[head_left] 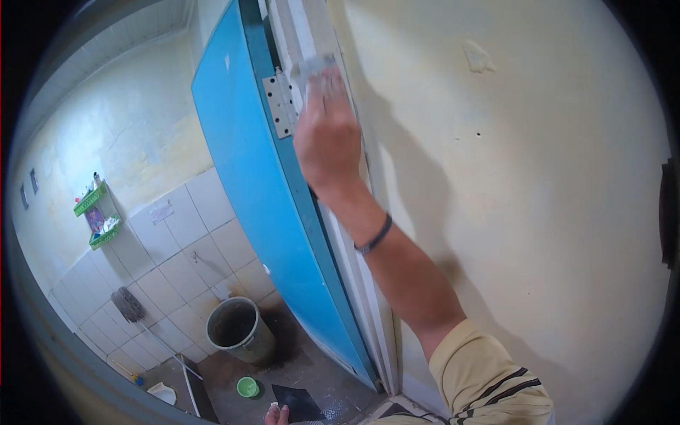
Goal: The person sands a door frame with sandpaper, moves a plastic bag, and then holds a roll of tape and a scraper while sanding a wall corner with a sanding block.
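My right hand [327, 142] is raised to the white door frame [354, 234], its fingers closed round a flat greyish tool [319, 67] that is blurred and lies against the frame. Just left of that hand, a metal hinge [278, 106] joins the frame to the open blue door [262, 177]. Low in the view, my left hand [276, 415] shows only its fingertips, pinched on a small whitish piece [274, 405].
Beyond the door are a large bucket [244, 340], a small green bowl [248, 387], a dark sheet [296, 404] on the floor, a mop [127, 304] and green shelves [98, 216]. A cream wall [538, 212] stands at the right.
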